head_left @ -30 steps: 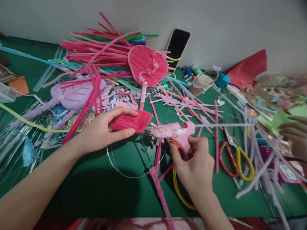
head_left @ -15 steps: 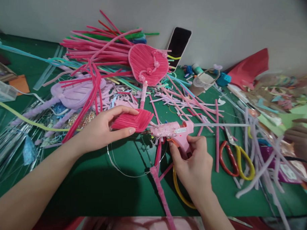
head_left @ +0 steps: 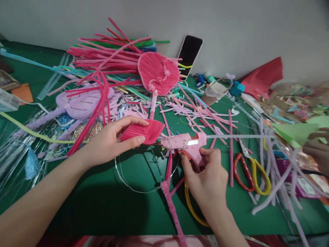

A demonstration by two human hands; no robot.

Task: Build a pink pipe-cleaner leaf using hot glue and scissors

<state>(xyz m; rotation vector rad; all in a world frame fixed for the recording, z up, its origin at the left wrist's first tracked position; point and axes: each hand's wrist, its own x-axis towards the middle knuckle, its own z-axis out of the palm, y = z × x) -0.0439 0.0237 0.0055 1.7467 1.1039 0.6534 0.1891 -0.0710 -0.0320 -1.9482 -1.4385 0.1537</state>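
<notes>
Between the thumb and fingers of my left hand (head_left: 118,136) is a flat piece of red pipe cleaners (head_left: 146,132) laid side by side. My right hand (head_left: 206,175) grips a pink glue gun (head_left: 184,143), one finger at its orange trigger. The gun's nozzle points left, at or very close to the right edge of the red piece; I cannot tell whether they touch. A clear glue stick (head_left: 239,136) sticks out behind the gun. Below, a pink wrapped stem (head_left: 174,210) runs toward the table's front edge.
Behind my hands lie a red fan-shaped piece with pink beads (head_left: 158,71), a lilac piece (head_left: 83,101) and bundled pipe cleaners (head_left: 110,53). A phone (head_left: 190,52) leans on the wall. Red-and-yellow-handled scissors (head_left: 250,173) lie right. Another person's hand (head_left: 321,150) holds green paper (head_left: 293,133).
The view has tilted up slightly, so the things on the table sit a little lower. Both hands keep their hold. At the right, the other person's hand and green paper have shifted slightly.
</notes>
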